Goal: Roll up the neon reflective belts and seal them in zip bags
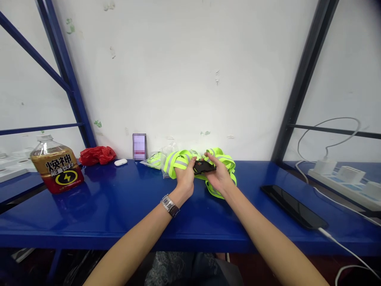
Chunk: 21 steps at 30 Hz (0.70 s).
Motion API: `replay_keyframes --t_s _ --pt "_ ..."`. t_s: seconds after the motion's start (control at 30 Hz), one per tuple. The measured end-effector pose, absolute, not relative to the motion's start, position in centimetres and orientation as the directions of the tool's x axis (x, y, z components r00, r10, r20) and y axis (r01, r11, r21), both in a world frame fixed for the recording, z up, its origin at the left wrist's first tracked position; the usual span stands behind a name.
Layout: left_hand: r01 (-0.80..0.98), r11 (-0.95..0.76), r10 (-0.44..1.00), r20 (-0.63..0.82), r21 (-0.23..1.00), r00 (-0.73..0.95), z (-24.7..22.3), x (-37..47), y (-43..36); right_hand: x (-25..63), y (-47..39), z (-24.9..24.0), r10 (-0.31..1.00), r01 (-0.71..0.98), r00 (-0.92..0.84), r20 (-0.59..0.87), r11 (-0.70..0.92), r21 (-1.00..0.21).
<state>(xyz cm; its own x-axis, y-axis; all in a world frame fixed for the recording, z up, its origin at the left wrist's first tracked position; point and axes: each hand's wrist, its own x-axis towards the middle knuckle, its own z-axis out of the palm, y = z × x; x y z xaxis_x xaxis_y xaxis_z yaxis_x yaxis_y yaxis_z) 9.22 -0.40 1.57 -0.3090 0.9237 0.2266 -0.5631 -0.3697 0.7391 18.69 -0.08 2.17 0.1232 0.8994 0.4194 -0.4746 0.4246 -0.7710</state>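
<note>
Yellow-green straps with grey reflective stripes lie bunched around both hands, above the blue table. Between the hands is a black buckle. My left hand, with a metal watch on its wrist, is closed on the buckle's left end, and strap loops hang over and behind it. My right hand holds the buckle's right end, its thumb and fingers around it. Behind the left hand, a clear plastic bag with more yellow-green material lies on the table.
At the left stand a drink bottle and a red plastic bag. A white case and an upright phone are near the wall. At the right lie a black phone on a cable and a power strip.
</note>
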Motion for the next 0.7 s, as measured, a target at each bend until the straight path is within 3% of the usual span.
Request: replay_keyframes --t_s 0.1,0.17,0.33,0.5,0.6,0.7 --pt "-0.56 -0.381 0.923 0.263 0.736 -0.282 2.2 8.4 -0.3 18.3 -0.4 2.5 0.941 -0.61 0.165 0.297 0.334 -0.719" --pt "-0.544 -0.379 0.923 0.26 0.749 -0.284 2.3 7.9 -0.1 18.1 -0.6 2.5 0.938 -0.612 0.22 0.268 0.347 -0.711" --pt "-0.451 -0.39 0.916 0.286 0.803 -0.283 1.8 6.3 0.4 18.2 -0.7 1.6 0.913 -0.456 0.339 0.227 0.37 -0.81" --pt "-0.139 -0.462 0.885 0.447 0.876 -0.13 0.9 2.9 0.3 19.6 -0.8 -0.1 0.948 -0.274 0.212 0.238 0.292 -0.916" --pt "0.161 -0.627 0.779 0.615 0.762 0.122 0.4 1.2 -0.2 20.7 -0.7 -1.6 0.932 -0.004 0.16 0.326 0.331 -0.944" --pt "0.358 -0.797 0.603 0.662 0.486 0.446 0.0 0.6 -0.7 21.7 -0.6 -3.4 0.839 0.386 0.096 0.535 0.464 -0.797"
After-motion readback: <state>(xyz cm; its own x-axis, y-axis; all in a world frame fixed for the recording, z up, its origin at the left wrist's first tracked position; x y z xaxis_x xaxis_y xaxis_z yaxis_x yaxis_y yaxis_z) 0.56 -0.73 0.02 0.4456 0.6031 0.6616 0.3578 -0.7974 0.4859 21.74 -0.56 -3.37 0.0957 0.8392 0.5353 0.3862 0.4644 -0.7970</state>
